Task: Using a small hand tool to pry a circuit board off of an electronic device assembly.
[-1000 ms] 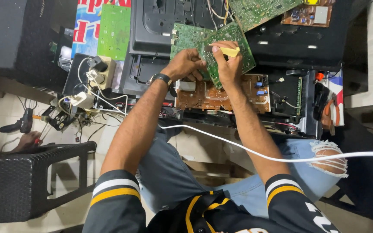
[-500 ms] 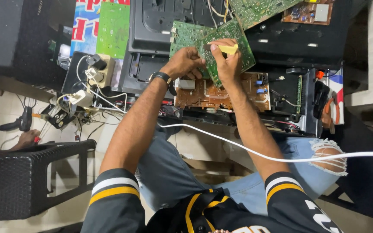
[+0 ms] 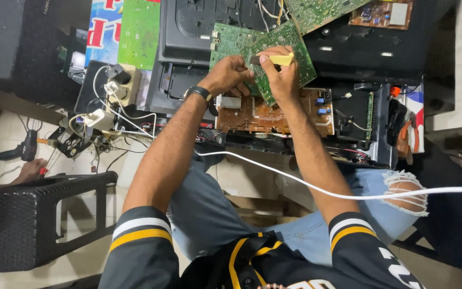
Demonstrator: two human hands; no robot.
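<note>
a: where's the board?

b: i see the green circuit board (image 3: 287, 56) tilted above the brown board (image 3: 263, 112), over the worktop (image 3: 348, 64). my left hand (image 3: 228, 75) has its fingers clenched on the near edge; my right hand (image 3: 282, 69) pinches a yellow tool (image 3: 279, 59) against it.

a: how will it handle?

b: light and stiff, i judge, but fragile; best held by the bare edges.

a: anything hidden?

b: the tool's tip and the board's underside; i can't make them out.
</note>
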